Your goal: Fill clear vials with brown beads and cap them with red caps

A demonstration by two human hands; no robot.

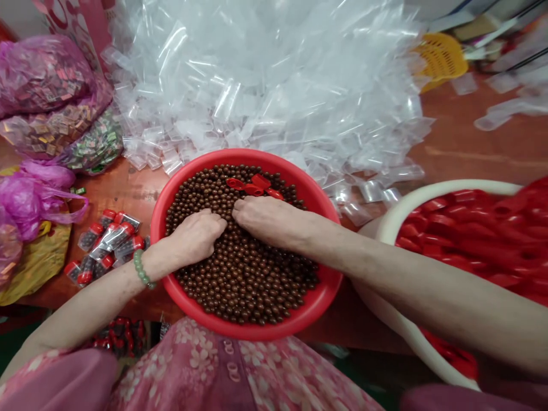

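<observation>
A red basin (329, 285) full of small round brown balls (248, 285) stands before me. My left hand (194, 237), with a green bead bracelet (141, 269) at its wrist, is over the balls, fingers curled down; whatever they hold is hidden. Close beside it, my right hand (268, 217) reaches in from the right, its fingers bent together with the tips down among the balls. Anything inside that grasp is out of sight. Just beyond the right hand, several red plastic caps (252, 185) lie on the balls.
Clear plastic tubes (265, 74) form a large heap behind the basin. Red-capped filled tubes (111, 240) lie at left, near pink bags of small packets (47, 80). At right are a white tub (387, 220) of red caps and a yellow basket (443, 57).
</observation>
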